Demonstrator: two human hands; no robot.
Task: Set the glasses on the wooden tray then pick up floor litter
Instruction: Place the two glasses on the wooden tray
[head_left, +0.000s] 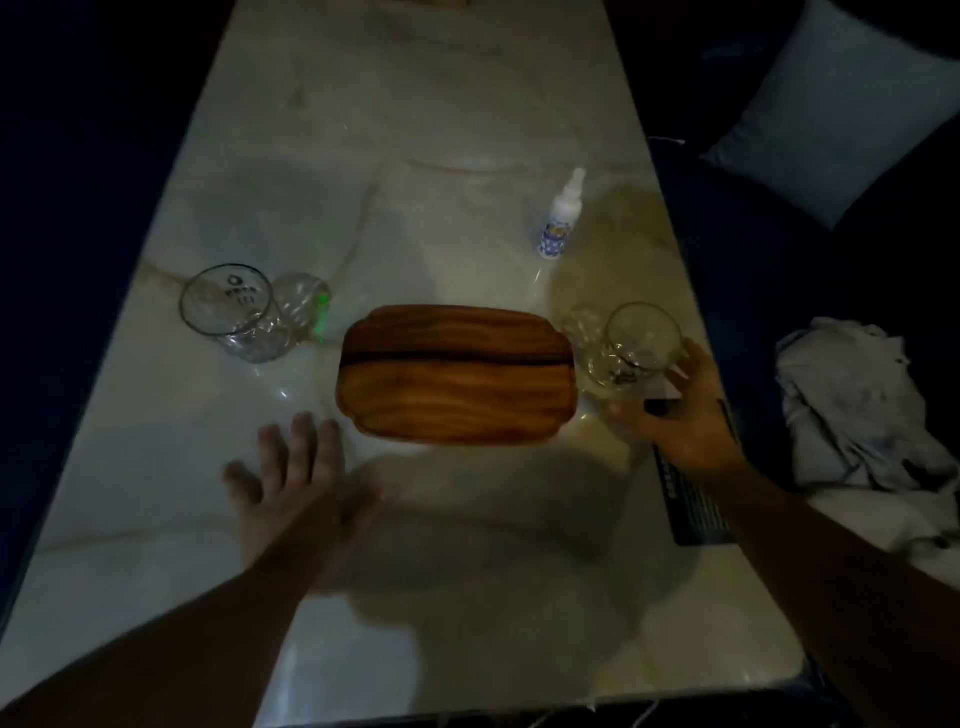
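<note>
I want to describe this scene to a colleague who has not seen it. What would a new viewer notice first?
The wooden tray lies bare in the middle of the pale marble table, the warmest colour in a dim scene. A clear glass stands to its left; on its right, the right hand curls around a second glass. The left hand is spread open near the tray's left corner.

The left glass (228, 309) carries pale printed marks on its base, a ring above two short lines, too blurred to read. The small white bottle (558, 221) has a blue patterned label, also unreadable.
</note>
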